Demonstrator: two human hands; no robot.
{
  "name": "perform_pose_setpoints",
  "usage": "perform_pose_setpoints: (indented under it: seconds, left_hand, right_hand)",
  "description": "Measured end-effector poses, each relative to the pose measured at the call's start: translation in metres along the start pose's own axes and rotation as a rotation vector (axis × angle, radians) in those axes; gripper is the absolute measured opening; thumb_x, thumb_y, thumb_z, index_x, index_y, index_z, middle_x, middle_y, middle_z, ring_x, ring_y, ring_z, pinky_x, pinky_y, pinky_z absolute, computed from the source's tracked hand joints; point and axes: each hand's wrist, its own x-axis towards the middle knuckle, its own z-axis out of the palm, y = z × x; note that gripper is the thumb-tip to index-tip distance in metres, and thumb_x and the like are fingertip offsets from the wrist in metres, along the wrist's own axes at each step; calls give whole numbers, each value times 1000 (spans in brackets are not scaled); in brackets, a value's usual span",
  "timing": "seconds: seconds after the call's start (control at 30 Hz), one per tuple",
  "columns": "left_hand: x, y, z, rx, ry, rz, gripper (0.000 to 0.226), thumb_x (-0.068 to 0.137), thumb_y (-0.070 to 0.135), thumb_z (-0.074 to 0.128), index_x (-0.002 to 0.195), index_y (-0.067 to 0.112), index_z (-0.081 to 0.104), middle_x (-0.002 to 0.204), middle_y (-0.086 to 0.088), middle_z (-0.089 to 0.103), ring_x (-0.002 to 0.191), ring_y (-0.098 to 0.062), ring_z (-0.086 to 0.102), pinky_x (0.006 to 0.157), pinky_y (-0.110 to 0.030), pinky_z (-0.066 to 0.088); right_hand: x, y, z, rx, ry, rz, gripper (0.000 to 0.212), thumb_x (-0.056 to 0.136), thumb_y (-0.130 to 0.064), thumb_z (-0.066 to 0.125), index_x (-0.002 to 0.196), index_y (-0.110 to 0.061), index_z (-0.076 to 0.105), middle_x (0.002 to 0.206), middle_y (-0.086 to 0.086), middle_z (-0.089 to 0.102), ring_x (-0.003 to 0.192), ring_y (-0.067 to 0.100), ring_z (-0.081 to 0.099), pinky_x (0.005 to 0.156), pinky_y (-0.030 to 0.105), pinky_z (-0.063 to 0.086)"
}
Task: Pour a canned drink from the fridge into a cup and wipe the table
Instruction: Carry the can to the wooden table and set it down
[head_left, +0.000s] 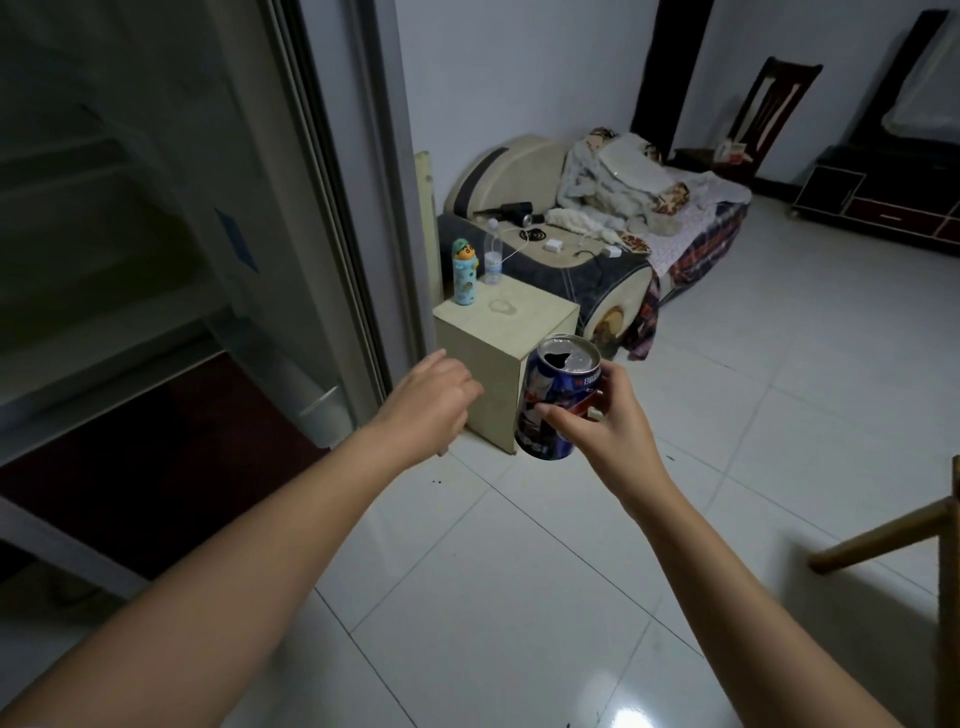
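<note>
Forearms reach forward over the pale tiled floor (519, 597). Right hand (605, 428) grips a blue Pepsi can (558, 400), thumb across the label and fingers wrapped behind it; the can is held in the air, tilted slightly, its top already open with the dark mouth showing. Left hand (431, 400) is extended beside the can, apart from it, fingers loosely bent and holding nothing. To the left stands the fridge (156, 260), its door open and its dim shelves visible. Just beyond the hands sits a small cream cabinet serving as the table (540, 322); on its top are a cartoon-figure bottle (464, 273), a clear water bottle (493, 254) and a faint ring-shaped wet mark (503, 306). Behind it a sofa (597, 234) carries heaped blankets, cables and chargers. Farther off, a dark chair and a low dark cabinet stand against the wall.

Step in hand, as judged: the can is out of the fridge and being carried toward the pour. No cup is visible, so the next move calls for finding one, keeping the open can level meanwhile, and shutting the fridge door. Wiping is not yet begun.
</note>
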Motion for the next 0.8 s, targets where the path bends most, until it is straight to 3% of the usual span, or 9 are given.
perform_pose_setpoints:
  seconds: [0.07, 0.17, 0.23, 0.33, 0.47, 0.7, 0.8]
  left_hand:
    - [4, -3, -1, 144, -45, 51, 28, 85, 4, 51, 109, 9, 63, 108, -7, 62, 119, -24, 47, 113, -32, -8]
    - [10, -10, 0, 337, -132, 48, 28, 87, 7, 51, 113, 11, 62, 115, -7, 61, 127, -24, 41, 109, -36, -15]
    - [11, -14, 1, 419, -131, 44, 22, 82, 8, 58, 101, 12, 67, 103, -7, 65, 117, -25, 50, 112, -37, -8]
    - [11, -21, 4, 473, -97, 45, 14, 61, 11, 75, 73, 17, 71, 74, 0, 67, 89, -20, 63, 112, -39, 15]
    - [8, -25, 13, 485, -49, 91, 16, 56, 10, 76, 68, 18, 70, 69, 3, 64, 83, -17, 63, 111, -37, 20]
    - [-18, -38, 14, 456, 84, 112, 13, 63, 1, 70, 71, 11, 69, 70, -2, 62, 82, -22, 63, 116, -35, 4]
    - [-39, -44, 11, 433, 126, 125, 19, 75, 1, 53, 75, 10, 70, 76, -4, 65, 86, -22, 64, 117, -32, -3]
  right_hand:
    - [3, 0, 1, -8, -11, -5, 61, 72, -23, 74, 120, -25, 38, 105, -15, 55, 99, 4, 55, 85, 28, 48]
    - [5, 1, 3, -21, -17, -2, 66, 71, -27, 74, 125, -21, 37, 114, -6, 55, 105, 10, 54, 90, 35, 50]
    - [5, 2, 5, -24, -22, 0, 66, 72, -26, 74, 126, -20, 37, 115, -5, 55, 105, 11, 54, 91, 37, 50]
    - [5, 3, 9, -31, -25, 4, 65, 73, -24, 74, 126, -20, 37, 115, -5, 55, 105, 11, 54, 91, 40, 50]
    - [5, 6, 17, -26, -40, 26, 67, 73, -22, 74, 129, -18, 37, 116, -4, 55, 105, 11, 53, 93, 40, 49]
    - [5, 5, 39, -31, -87, 28, 65, 74, -21, 74, 128, -19, 38, 112, -10, 54, 104, 8, 53, 94, 37, 49]
    - [2, 1, 54, -38, -99, 27, 65, 73, -22, 74, 127, -20, 38, 108, -12, 55, 100, 3, 54, 92, 34, 49]
